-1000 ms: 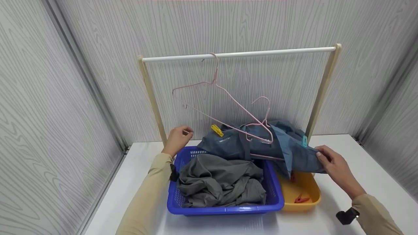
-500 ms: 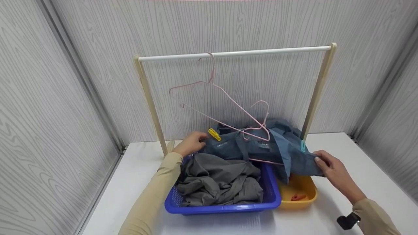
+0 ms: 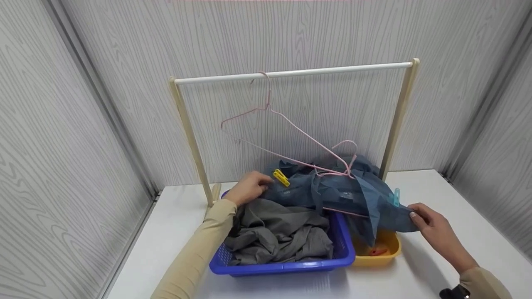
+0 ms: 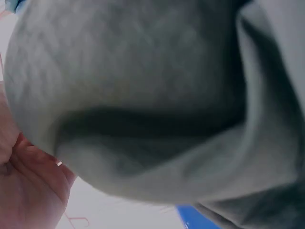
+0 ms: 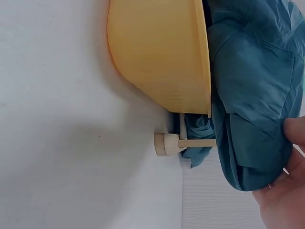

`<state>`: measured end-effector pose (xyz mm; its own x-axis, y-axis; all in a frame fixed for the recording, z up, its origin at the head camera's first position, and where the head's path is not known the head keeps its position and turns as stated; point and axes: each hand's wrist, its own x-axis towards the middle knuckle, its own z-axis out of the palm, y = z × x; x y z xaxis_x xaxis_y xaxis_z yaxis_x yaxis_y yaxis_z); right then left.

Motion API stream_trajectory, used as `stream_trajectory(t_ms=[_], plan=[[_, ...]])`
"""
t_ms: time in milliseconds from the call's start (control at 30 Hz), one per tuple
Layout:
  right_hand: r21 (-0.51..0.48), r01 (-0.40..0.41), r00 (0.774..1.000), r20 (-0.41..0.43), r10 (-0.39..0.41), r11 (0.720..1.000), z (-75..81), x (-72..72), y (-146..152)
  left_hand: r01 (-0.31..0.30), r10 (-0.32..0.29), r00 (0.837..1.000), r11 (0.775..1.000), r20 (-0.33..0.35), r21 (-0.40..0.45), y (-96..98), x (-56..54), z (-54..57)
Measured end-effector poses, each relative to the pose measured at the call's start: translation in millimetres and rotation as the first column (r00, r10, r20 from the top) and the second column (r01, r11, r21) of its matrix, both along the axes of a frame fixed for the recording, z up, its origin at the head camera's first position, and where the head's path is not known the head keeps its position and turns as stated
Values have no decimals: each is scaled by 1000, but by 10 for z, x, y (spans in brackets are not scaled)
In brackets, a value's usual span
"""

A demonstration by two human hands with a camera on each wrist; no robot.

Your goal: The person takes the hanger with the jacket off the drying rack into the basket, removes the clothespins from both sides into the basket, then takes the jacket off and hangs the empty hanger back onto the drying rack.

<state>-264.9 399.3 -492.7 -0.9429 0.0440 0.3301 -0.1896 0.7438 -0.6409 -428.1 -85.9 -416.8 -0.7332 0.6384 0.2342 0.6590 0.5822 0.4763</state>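
A blue garment (image 3: 301,193) lies over the back of a blue basket and partly over a yellow tub. A pink hanger (image 3: 345,143) is in it, its hook sticking up. A yellow clothespin (image 3: 282,177) sits on the garment's left part and a turquoise clothespin (image 3: 396,197) on its right. My left hand (image 3: 249,189) holds the garment's left end with curled fingers; in the left wrist view grey cloth (image 4: 143,86) hides much of the work. Between thumb and fingers, my right hand (image 3: 436,230) pinches the garment's right end, which the right wrist view shows closely.
The blue basket (image 3: 282,268) holds crumpled grey fabric (image 3: 282,232). Beside it stands the yellow tub (image 3: 374,261) with a red clothespin (image 3: 378,252) inside. Behind them a rack (image 3: 224,77) carries another pink hanger (image 3: 299,131), overlapping the garment in view.
My left hand has moved right from beside the basket and taken hold of the garment's left end. The hook of the garment's hanger has tipped lower and rightward. My right hand keeps its pinch.
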Motion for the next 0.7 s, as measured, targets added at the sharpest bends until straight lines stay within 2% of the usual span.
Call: stream_trajectory(t_ms=[300,400,567,700], plan=[[36,23,999,-41,-22,999,-94,116,81,50,-50,999,999,-4,14,62,84,43],[51,30,998,-49,-27,998,-115,150,86,83,-82,996,996,-35,13,49,92,42],[93,47,998,-56,-42,995,-98,142,28,113,-112,990,993,-85,14,-35,100,19],[115,43,996,-77,-35,992,-58,97,-92,104,-101,990,994,-96,30,-184,122,2]])
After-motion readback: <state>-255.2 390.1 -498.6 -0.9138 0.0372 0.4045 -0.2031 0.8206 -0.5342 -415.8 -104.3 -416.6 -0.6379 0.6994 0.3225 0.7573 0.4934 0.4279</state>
